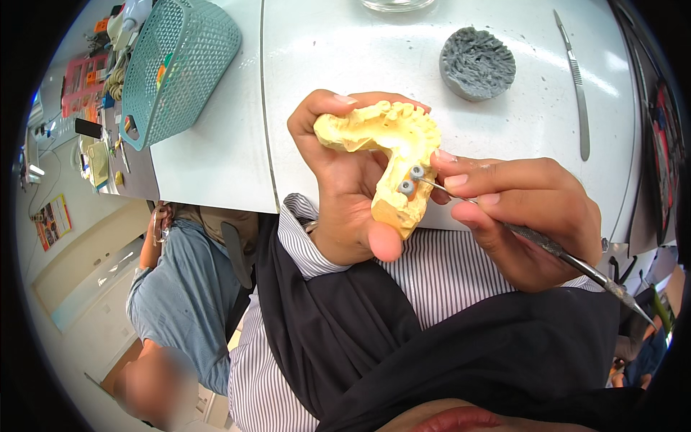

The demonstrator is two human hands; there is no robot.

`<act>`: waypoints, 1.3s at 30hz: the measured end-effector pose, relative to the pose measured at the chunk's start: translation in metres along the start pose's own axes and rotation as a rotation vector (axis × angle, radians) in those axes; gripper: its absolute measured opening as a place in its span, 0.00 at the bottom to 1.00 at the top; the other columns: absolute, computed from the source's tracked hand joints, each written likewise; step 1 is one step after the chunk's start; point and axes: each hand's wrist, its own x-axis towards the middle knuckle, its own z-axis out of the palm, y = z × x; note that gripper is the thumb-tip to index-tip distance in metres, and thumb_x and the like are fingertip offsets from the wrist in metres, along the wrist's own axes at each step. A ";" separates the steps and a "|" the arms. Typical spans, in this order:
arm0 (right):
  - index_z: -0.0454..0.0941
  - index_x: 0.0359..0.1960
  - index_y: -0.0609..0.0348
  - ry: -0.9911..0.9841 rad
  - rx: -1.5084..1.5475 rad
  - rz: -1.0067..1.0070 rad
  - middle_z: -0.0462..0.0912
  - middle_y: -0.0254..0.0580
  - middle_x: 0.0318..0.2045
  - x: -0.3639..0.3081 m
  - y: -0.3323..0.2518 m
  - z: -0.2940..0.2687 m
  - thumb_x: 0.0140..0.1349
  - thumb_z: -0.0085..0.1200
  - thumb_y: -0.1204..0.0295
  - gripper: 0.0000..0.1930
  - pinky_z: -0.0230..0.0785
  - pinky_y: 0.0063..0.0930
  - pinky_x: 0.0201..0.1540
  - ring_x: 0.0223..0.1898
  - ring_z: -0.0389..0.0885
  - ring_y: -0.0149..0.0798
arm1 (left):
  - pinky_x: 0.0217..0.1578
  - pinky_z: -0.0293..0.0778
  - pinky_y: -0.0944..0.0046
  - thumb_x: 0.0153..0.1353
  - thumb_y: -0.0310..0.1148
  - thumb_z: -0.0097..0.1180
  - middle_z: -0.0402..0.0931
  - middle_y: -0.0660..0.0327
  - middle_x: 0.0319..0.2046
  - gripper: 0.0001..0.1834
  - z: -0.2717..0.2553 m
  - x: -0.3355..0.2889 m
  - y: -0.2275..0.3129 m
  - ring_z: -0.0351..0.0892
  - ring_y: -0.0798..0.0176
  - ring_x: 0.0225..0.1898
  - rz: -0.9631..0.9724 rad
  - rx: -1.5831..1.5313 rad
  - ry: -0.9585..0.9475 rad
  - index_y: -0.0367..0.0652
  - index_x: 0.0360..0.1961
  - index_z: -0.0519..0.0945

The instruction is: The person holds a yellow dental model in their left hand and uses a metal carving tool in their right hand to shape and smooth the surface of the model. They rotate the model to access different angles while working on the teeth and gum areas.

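A yellow plaster dental model (381, 129), curved like a jaw with teeth along its outer edge, rests in my left hand (345, 180). The thumb lies at its near end and the fingers curl behind it. Two small grey rounded caps with holes (407, 187) sit on the model's near arm. My right hand (533, 216) pinches a thin metal dental carver (554, 248) with a knurled handle. Its fine tip meets the model beside the upper grey cap; whether it touches the cap I cannot tell. The fingertips of my right hand are close against the model's side.
A grey, rough-topped round block of wax (478, 65) stands on the white table (216, 169). A scalpel (574, 86) lies at the right, and a glass dish (397, 4) at the far edge. A teal basket (183, 72) stands at the left. Another person (187, 288) sits at the left.
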 end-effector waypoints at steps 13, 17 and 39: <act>0.67 0.36 0.64 -0.020 -0.023 -0.024 0.77 0.52 0.34 0.000 -0.001 0.001 0.50 0.56 0.86 0.13 0.78 0.34 0.42 0.42 0.79 0.50 | 0.51 0.69 0.59 0.29 0.59 0.68 0.63 0.55 0.47 0.58 0.000 0.000 0.005 0.67 0.60 0.50 -0.196 -0.116 -0.004 0.49 0.55 0.43; 0.67 0.35 0.64 -0.014 -0.018 -0.018 0.77 0.52 0.34 0.001 0.001 0.002 0.50 0.56 0.86 0.13 0.78 0.34 0.42 0.42 0.79 0.50 | 0.51 0.68 0.59 0.28 0.59 0.69 0.62 0.56 0.47 0.59 0.001 0.001 0.004 0.67 0.60 0.50 -0.214 -0.126 0.031 0.50 0.55 0.44; 0.68 0.35 0.64 -0.029 -0.004 -0.001 0.77 0.53 0.34 0.001 0.001 0.000 0.51 0.57 0.85 0.12 0.78 0.32 0.40 0.41 0.80 0.50 | 0.46 0.69 0.63 0.34 0.76 0.48 0.67 0.43 0.46 0.56 -0.003 0.001 0.006 0.71 0.56 0.45 -0.237 0.133 -0.054 0.50 0.57 0.47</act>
